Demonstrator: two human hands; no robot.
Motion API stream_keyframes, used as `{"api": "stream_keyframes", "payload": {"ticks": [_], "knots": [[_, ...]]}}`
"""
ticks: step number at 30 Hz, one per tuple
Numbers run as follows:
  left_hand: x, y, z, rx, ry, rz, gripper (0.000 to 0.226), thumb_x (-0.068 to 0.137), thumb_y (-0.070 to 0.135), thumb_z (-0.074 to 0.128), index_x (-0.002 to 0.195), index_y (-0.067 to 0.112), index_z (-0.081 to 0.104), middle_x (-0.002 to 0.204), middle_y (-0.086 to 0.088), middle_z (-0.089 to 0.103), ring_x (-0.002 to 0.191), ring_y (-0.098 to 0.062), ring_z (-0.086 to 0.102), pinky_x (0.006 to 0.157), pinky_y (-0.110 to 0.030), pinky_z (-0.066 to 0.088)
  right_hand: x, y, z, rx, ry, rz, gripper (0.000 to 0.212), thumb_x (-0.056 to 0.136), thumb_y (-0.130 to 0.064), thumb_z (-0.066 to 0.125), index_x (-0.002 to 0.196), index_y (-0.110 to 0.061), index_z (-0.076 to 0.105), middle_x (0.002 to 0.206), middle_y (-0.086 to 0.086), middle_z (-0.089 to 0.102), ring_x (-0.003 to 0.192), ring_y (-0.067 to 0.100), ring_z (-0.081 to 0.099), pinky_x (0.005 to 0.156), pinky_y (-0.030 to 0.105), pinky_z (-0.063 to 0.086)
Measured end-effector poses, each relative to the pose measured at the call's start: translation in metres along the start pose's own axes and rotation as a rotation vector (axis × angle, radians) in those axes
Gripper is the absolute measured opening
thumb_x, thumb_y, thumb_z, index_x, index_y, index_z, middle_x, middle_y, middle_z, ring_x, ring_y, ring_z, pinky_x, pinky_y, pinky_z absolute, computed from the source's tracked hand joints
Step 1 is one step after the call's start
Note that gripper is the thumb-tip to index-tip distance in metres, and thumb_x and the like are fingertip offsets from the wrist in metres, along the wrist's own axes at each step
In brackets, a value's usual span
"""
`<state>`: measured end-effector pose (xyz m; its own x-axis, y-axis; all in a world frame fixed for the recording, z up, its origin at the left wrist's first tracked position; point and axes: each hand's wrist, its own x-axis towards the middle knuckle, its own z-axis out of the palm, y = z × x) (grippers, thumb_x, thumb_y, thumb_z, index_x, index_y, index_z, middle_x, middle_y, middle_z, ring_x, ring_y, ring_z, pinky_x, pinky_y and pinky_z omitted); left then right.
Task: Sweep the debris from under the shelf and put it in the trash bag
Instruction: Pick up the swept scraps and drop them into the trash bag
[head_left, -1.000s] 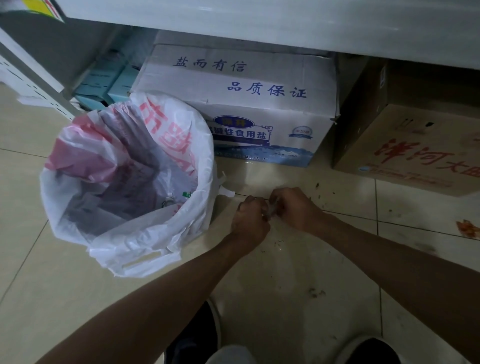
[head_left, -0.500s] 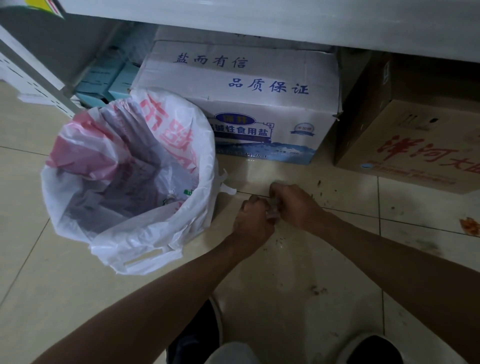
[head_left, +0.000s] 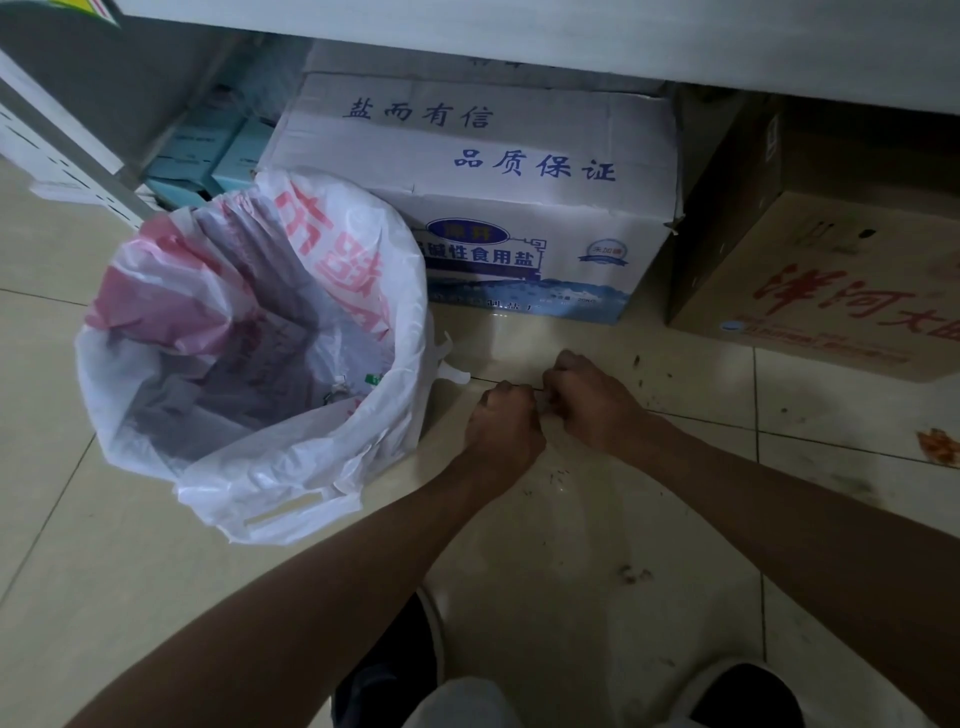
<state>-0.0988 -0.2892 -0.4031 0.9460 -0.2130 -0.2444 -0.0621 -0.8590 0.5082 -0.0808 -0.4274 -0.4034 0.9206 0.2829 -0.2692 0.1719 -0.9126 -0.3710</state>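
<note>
Pinching what seems a small scrap (head_left: 541, 402) between curled left hand (head_left: 504, 426) and right hand (head_left: 587, 400), just right of trash bag (head_left: 249, 499); debris (head_left: 636, 574) scattered near and right, mostly left to clear.

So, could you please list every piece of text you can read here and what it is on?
"盐而有信": white carton top.
"品质保证": same top.
"食用盐": its front; smaller print blurred.
"洋河大", cut off: brown carton.
Trash bag: red characters, creased, unreadable.
</note>
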Motion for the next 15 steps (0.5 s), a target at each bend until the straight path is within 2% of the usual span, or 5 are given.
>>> {"api": "stream_keyframes", "payload": {"ticks": [4, 6, 10, 15], "knots": [[-0.0006, 0.0023, -0.0017, 0.03, -0.04, -0.03, 0.025, 0.085, 0.008, 0.058, 0.11, 0.006, 0.06, 0.115, -0.012, 0.06, 0.109, -0.03, 0.056, 0.09, -0.036, 0.047, -0.0005, 0.0008, 0.0014, 0.102, 0.016, 0.044, 0.015, 0.075, 0.001, 0.058, 0.084, -0.01, 0.054, 0.092, 0.007, 0.057, 0.089, 0.025, 0.054, 0.061, 0.029, 0.035], [-0.0002, 0.0034, -0.0025, 0.027, -0.064, -0.035, 0.03, 0.082, 0.006, 0.06, 0.113, 0.005, 0.058, 0.118, -0.013, 0.058, 0.112, -0.031, 0.054, 0.091, -0.035, 0.046, 0.0006, 0.0025, 0.003, 0.18, 0.03, 0.075, 0.017, 0.071, 0.002, 0.061, 0.082, -0.01, 0.056, 0.084, 0.005, 0.06, 0.082, 0.026, 0.058, 0.06, 0.031, 0.041], [-0.0012, 0.0047, -0.0038, 0.044, -0.102, -0.022, 0.034, 0.08, 0.004, 0.06, 0.114, 0.006, 0.056, 0.117, -0.014, 0.058, 0.111, -0.031, 0.054, 0.09, -0.035, 0.044, 0.0034, 0.0035, 0.0034, 0.228, 0.043, 0.118, 0.013, 0.071, -0.003, 0.068, 0.081, -0.011, 0.065, 0.088, 0.008, 0.067, 0.082, 0.024, 0.062, 0.069, 0.034, 0.052], [0.0, 0.0057, -0.0039, 0.067, -0.114, 0.004, 0.029, 0.08, 0.0, 0.057, 0.108, 0.006, 0.057, 0.111, -0.014, 0.059, 0.103, -0.03, 0.057, 0.082, -0.032, 0.045, 0.0012, 0.0023, 0.004, 0.244, 0.033, 0.152, 0.008, 0.073, -0.005, 0.067, 0.078, -0.011, 0.066, 0.088, 0.007, 0.067, 0.081, 0.023, 0.063, 0.072, 0.037, 0.053]]}}
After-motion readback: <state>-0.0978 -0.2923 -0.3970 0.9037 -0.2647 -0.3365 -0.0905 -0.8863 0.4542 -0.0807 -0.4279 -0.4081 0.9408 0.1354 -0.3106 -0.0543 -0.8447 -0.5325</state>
